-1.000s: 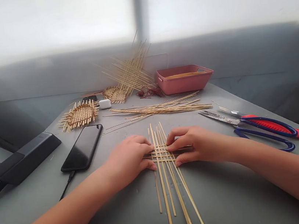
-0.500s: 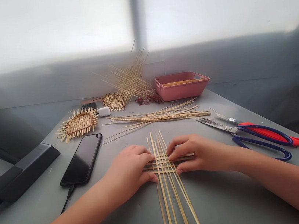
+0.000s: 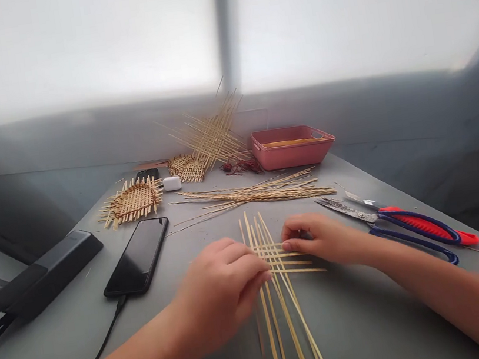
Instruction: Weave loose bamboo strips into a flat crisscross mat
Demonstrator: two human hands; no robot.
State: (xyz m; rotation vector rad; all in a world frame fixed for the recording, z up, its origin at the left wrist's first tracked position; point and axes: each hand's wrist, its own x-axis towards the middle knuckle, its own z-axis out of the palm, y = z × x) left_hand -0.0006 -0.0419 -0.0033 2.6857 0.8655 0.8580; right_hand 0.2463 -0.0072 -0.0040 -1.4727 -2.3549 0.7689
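Several pale bamboo strips (image 3: 269, 324) run lengthwise in front of me, crossed by shorter strips (image 3: 300, 262) in a small loose weave. My left hand (image 3: 227, 282) lies over the left side of the weave, its thumb and fingers closed on the strips there. The left ends of the cross strips are hidden under it. On the right, my right hand (image 3: 319, 238) has curled fingers, with thumb and forefinger pinching the end of an upper cross strip. Two lower cross strips stick out to the right below that hand.
Large scissors (image 3: 419, 225) and a red-handled knife (image 3: 468, 237) lie at right. On the left are a phone (image 3: 137, 259) on a cable and a black power strip (image 3: 51, 271). Behind are loose strips (image 3: 259, 193), woven pieces (image 3: 135, 200), a white case (image 3: 172, 183) and a pink basket (image 3: 293, 154).
My left hand has moved right, over the middle of the weave. My right hand has shifted slightly up and away from the crossing, its fingers now drawn together at a cross strip's end.
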